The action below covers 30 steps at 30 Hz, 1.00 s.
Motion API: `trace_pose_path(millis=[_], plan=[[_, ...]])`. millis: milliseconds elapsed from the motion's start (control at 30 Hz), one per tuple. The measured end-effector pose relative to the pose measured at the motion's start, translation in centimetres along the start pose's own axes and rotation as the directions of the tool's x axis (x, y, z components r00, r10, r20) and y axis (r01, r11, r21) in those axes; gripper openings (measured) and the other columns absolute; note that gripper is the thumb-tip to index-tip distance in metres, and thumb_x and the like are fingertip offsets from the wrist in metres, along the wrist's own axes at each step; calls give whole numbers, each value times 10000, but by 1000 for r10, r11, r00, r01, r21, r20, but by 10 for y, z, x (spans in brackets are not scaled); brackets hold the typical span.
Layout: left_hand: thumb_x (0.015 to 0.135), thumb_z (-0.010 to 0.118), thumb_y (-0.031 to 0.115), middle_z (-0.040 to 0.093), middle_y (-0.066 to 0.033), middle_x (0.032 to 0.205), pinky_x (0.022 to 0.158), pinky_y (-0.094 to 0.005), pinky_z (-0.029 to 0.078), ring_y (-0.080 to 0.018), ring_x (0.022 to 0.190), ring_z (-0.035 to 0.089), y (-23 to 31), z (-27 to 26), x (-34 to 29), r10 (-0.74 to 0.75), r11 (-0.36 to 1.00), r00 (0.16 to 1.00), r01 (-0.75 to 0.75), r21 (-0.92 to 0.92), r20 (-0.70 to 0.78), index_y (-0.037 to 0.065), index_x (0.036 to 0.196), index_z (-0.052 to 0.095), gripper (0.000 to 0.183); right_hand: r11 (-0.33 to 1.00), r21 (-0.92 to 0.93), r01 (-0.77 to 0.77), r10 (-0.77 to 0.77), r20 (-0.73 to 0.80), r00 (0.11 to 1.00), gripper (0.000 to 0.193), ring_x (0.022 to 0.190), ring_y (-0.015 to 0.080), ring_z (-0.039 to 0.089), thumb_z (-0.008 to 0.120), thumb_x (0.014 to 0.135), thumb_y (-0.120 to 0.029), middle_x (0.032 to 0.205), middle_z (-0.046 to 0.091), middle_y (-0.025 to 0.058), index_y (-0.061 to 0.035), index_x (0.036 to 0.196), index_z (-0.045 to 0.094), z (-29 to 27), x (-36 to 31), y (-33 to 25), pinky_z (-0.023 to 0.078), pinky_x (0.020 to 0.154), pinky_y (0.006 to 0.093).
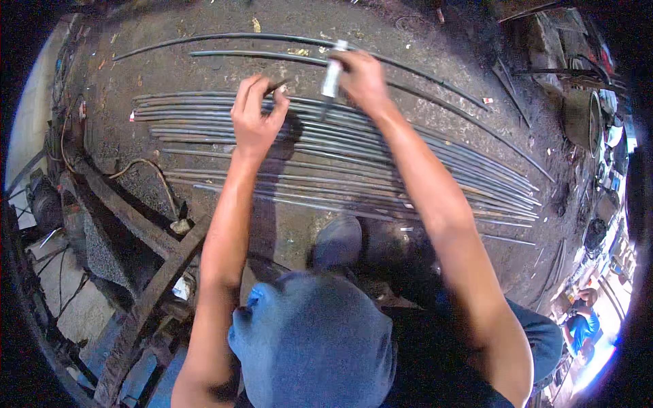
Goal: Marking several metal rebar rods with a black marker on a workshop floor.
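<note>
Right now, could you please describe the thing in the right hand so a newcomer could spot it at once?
Start at the dark rods lying across the ground. Near their far side, find the right hand. It holds a narrow object whose white body stands out against the rods.

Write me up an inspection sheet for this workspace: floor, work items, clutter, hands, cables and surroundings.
Surface: brown, dirty floor, stained in places.
Work items: a row of long, thin metal rods lying roughly side by side; two separate rods lie beyond them.
Clutter: yellowish scraps and a small red-and-white item on the floor.
Hands: left hand pinches a short dark piece; right hand holds a white object, blurred, kind unclear.
Cables: one tan cord or hose at the left; exact kind unclear.
Surroundings: dark metal frame at left; bucket-like container and another person in blue at right.
</note>
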State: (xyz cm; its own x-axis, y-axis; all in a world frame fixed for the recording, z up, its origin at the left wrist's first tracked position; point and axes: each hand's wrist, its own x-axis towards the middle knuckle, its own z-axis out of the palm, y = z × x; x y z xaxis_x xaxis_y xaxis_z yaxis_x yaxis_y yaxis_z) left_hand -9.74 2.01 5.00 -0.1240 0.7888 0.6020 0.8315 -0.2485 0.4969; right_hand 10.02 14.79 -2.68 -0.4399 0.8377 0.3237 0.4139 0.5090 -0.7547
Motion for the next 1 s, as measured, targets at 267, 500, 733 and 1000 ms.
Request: trace_pose_path(millis=[267, 500, 733, 1000], plan=[[836, 670, -48, 647, -190, 1000, 830, -419, 520, -370, 919, 639, 2, -33, -5, -37, 999, 987, 35, -14, -159, -20, 1034, 603, 211, 993, 22, -117, 117, 21, 993, 475, 1054, 351, 708, 661, 809, -6, 1159, 716, 197, -86, 1277, 639, 0, 50, -68, 551, 922, 413], [909, 647, 16, 655, -188, 985, 768, -407, 540, -380, 884, 662, 9, 15, -14, -220, 960, 975, 223, -169, 35, 7, 1053, 631, 145, 941, -287, -177, 192, 23, 981, 370, 854, 240, 698, 802, 812, -125, 970, 722, 146, -78, 1154, 668, -146, -67, 42, 535, 805, 340], [883, 683, -30, 677, -171, 972, 775, -359, 543, -327, 867, 682, 24, 21, -22, -154, 955, 981, 178, -239, 118, -17, 1061, 660, 180, 964, -184, -192, 193, -17, 981, 278, 906, 292, 710, 797, 795, -61, 976, 725, 163, -64, 1064, 725, -137, -79, 59, 539, 820, 372], [828, 700, -43, 714, -152, 991, 812, -420, 525, -336, 916, 689, 15, 5, -41, -105, 990, 994, 104, -92, -12, 6, 1050, 697, 228, 996, 71, 59, -68, 127, 990, 345, 1043, 337, 723, 695, 804, -6, 1105, 740, 187, -37, 1146, 723, 10, 45, -37, 549, 928, 398]])
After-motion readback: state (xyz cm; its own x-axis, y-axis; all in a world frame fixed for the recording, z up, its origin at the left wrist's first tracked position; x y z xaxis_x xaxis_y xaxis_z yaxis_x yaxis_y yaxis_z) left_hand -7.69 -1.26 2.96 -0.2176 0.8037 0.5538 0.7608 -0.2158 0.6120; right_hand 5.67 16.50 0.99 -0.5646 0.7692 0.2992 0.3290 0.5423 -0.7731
